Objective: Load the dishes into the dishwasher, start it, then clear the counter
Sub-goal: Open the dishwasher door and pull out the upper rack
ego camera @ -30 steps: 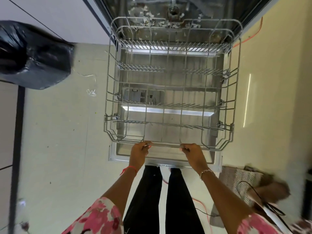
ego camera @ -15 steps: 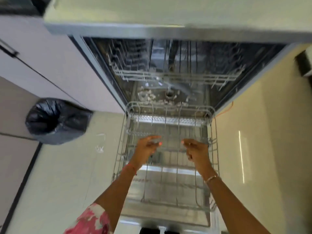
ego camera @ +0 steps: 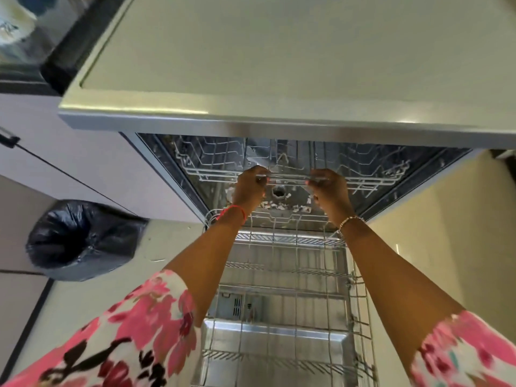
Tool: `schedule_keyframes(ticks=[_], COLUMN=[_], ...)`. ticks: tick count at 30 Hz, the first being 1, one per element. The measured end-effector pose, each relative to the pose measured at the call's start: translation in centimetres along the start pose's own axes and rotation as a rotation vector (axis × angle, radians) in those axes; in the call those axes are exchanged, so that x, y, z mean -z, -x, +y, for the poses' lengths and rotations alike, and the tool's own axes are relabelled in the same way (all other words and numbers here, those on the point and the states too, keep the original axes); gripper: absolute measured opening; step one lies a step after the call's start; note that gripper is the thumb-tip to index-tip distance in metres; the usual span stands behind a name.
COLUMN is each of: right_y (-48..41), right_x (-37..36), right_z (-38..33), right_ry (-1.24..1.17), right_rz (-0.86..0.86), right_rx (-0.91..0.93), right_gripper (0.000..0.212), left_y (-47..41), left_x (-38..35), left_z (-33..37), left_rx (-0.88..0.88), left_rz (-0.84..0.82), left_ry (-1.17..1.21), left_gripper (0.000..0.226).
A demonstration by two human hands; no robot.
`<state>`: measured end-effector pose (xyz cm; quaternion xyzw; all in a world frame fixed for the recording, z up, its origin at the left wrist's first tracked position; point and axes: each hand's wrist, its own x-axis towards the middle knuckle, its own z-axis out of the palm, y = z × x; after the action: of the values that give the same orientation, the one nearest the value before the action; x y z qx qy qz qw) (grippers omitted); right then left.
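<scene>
Both hands clasp the front bar of the upper rack, seen from the head camera: left hand and right hand, fingers curled round it, near each other at 12 o'clock. That rack sits inside the dishwasher, under the counter. Toward 6 o'clock, the lower rack stands pulled out over the open door. A black bin bag sits at 9 o'clock.
</scene>
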<state>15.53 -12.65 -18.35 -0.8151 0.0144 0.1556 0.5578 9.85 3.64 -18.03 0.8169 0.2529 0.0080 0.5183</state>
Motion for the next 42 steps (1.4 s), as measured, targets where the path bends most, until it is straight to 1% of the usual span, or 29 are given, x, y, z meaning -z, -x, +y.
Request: schedule_keyframes(ticks=[3,6,8,11,13,16,17,19,20,22,23,26,28,32,34,36,39,42], right_y=[-0.8,-0.6,0.0,1.9,3.6,6.8,8.0,10.6,12.1,15.0,16.4,20.9,24.2,30.6,33.2,35.6,38.2,39.0], right_x=[0.2,0.5,0.5,0.5,0.7,1.1,1.4,1.8,2.1,2.6,2.9,3.1,3.0,3.4,3.8,4.3,4.9,5.0], right_z=[0.4,0.7,1.0,1.7,2.3,3.0,3.3,4.3,4.8,5.7,6.0,6.8,7.4,8.7,9.4,10.3,11.4,11.6], right_ry=[-0.05,-0.101,-0.115,-0.109,-0.174,-0.283,-0.307,-0.318,-0.308,-0.292,-0.292,-0.252,-0.216,-0.277,-0.326,-0.316,-0.296,-0.232], right_rz=[0.013,-0.007,0.002,0.017,0.006,-0.025,-0.033,-0.038,-0.034,-0.029,-0.028,-0.066,-0.068,-0.04,-0.04,-0.049,-0.03,-0.034], right_rx=[-0.01,-0.006,0.019,0.009,-0.036,-0.064,-0.085,-0.144,-0.169,-0.201,-0.221,-0.308,-0.348,-0.437,-0.499,-0.545,-0.577,-0.546], right_gripper=[0.015,0.011,0.009,0.009,0.012,0.013,0.018,0.03,0.031,0.021,0.018,0.018,0.016,0.017,0.021,0.02,0.018,0.013], left_y=[-0.5,-0.6,-0.1,1.6,3.2,6.7,8.1,11.2,12.9,16.3,18.0,22.4,25.5,31.5,34.4,37.1,40.0,40.8], left_x=[-0.2,-0.2,-0.4,-0.9,-1.0,-0.7,-0.7,-0.8,-0.8,-0.9,-0.8,0.0,0.6,0.5,0.2,-0.2,-0.9,-1.1], left_z=[-0.7,-1.3,-1.7,-2.6,-3.4,-4.1,-4.4,-4.9,-5.0,-5.2,-5.3,-6.2,-7.3,-9.7,-10.6,-11.3,-11.9,-11.8], left_rx=[-0.028,-0.055,-0.08,-0.073,-0.057,0.001,0.018,0.052,0.062,0.104,0.142,0.162,0.211,0.319,0.344,0.363,0.383,0.388], left_rz=[0.013,0.013,0.028,0.067,0.058,0.02,0.005,0.006,0.006,0.005,0.004,-0.037,-0.069,-0.098,-0.085,-0.087,-0.078,-0.052], left_ry=[0.001,0.065,0.056,0.068,0.106,0.149,0.152,0.06,0.037,0.137,0.149,0.121,0.123,0.15,0.193,0.229,0.21,0.234], left_gripper=[0.02,0.019,0.019,0.019,0.021,0.024,0.025,0.026,0.026,0.025,0.025,0.027,0.028,0.031,0.039,0.042,0.028,0.025])
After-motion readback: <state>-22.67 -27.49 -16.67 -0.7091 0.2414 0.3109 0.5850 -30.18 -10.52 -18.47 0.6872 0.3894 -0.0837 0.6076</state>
